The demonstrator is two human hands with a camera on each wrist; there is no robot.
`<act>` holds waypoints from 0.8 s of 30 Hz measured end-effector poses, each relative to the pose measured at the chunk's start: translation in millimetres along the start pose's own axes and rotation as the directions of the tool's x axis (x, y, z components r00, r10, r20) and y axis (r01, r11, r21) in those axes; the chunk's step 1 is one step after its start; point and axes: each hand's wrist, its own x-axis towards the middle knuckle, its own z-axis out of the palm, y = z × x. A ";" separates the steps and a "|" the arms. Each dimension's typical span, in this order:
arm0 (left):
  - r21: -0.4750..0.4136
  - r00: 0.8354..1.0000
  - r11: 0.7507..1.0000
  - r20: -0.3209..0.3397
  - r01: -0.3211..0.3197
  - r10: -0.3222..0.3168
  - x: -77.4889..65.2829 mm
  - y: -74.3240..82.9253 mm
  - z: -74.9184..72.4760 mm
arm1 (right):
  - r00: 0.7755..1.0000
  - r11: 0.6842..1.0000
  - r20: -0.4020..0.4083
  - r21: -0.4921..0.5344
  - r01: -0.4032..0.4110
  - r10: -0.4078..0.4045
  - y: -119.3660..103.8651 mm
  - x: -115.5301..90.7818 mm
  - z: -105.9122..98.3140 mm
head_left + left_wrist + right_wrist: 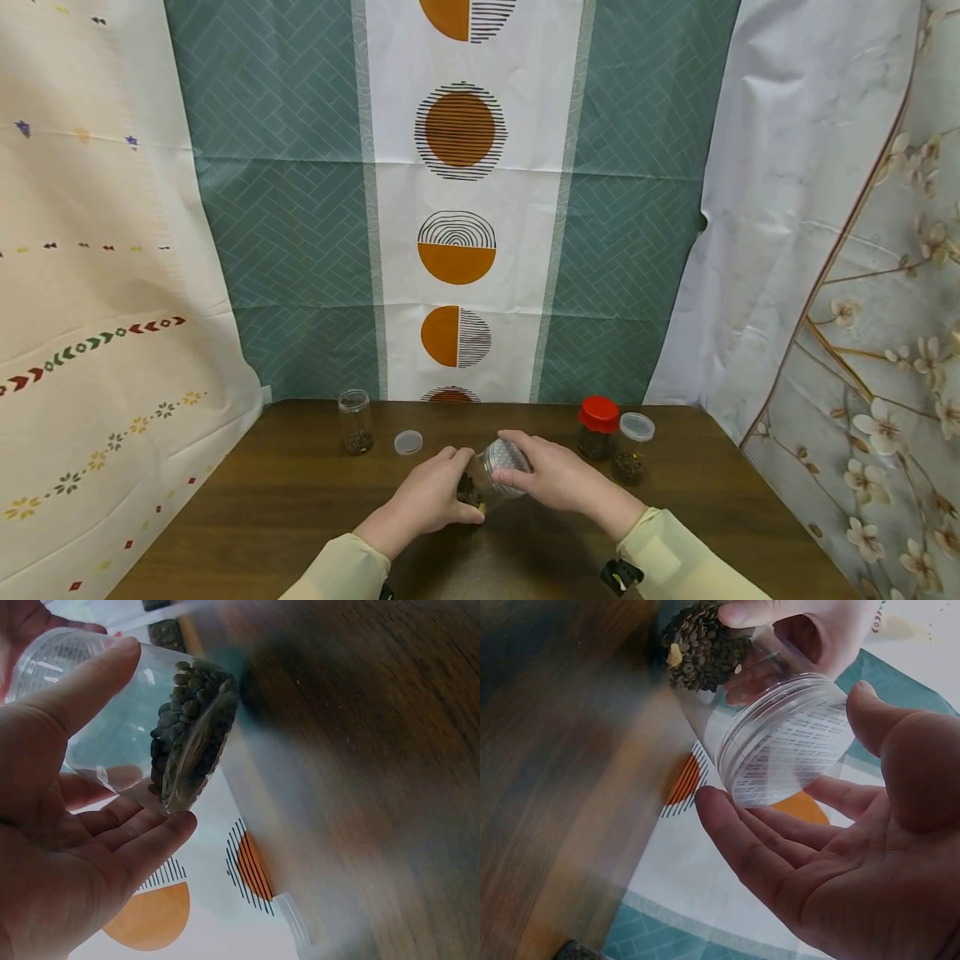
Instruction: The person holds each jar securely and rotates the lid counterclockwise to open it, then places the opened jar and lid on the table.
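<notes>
Clear jar (127, 712), tilted: left hand (431, 496) wraps its body, seemingly to steady it, while right hand (551, 475) grips the lid (791, 750), fingers spread.

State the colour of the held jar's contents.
The contents look dark brown with yellowish bits, clearest in right wrist view.

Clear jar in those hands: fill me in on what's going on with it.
A person holds a clear jar tilted. The left hand grips its body, with small dark pieces gathered toward the base, while the right hand holds the clear lid at its top. Whether the lid is going on or coming off, I can't tell. Farther back, a seemingly open jar stands at left beside a loose lid; a red-lidded jar and another lidded jar stand at right.
</notes>
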 end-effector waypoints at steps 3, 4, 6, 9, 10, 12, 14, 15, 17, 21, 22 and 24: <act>-0.003 1.000 1.000 0.003 0.001 -0.001 0.1 0.2 -0.1 | 1.000 1.000 0.004 0.005 0.004 -0.004 0.3 -0.1 0.0; -0.003 1.000 1.000 0.005 0.001 -0.001 0.1 0.1 -0.1 | 1.000 1.000 0.006 0.006 0.004 -0.004 0.2 -0.4 -0.2; -0.003 1.000 1.000 0.005 0.001 -0.001 0.1 0.2 -0.6 | 1.000 1.000 0.011 0.005 0.003 -0.003 -0.2 -0.7 -0.6; -0.006 1.000 1.000 0.006 0.004 -0.004 0.2 0.1 -0.8 | 1.000 1.000 0.014 0.007 0.007 -0.007 -0.1 -1.1 -0.8; -0.007 1.000 1.000 0.006 0.005 -0.005 0.5 0.2 -1.0 | 1.000 1.000 0.014 0.006 0.011 -0.011 0.3 -1.1 -1.1; -0.007 1.000 1.000 0.006 0.005 -0.005 0.6 1.0 -1.6 | 1.000 1.000 0.013 0.006 0.022 -0.022 1.1 -1.2 -1.4; -0.008 1.000 1.000 0.007 0.006 -0.006 0.8 1.3 -1.6 | 0.999 0.999 0.016 0.007 0.033 -0.033 1.8 -1.0 -1.5; -0.007 1.000 1.000 0.006 0.006 -0.006 0.7 1.5 -1.6 | 0.999 0.999 0.018 0.005 0.038 -0.038 2.0 -1.1 -1.7; -0.008 1.000 1.000 0.006 0.006 -0.006 0.6 1.6 -1.2 | 0.999 0.999 0.023 0.011 0.047 -0.047 2.4 -1.5 -2.2; -0.002 1.000 1.000 0.006 0.006 -0.006 0.7 1.2 -0.3 | 0.997 0.998 0.035 0.019 0.064 -0.065 2.2 -3.5 -4.3; -0.001 1.000 1.000 0.006 0.006 -0.006 0.7 1.1 -0.2 | 0.997 0.997 0.038 0.024 0.070 -0.071 2.1 -4.1 -4.9; 0.001 1.000 1.000 0.006 0.005 -0.005 0.8 0.9 0.2 | 0.996 0.996 0.043 0.029 0.082 -0.083 2.2 -4.7 -5.7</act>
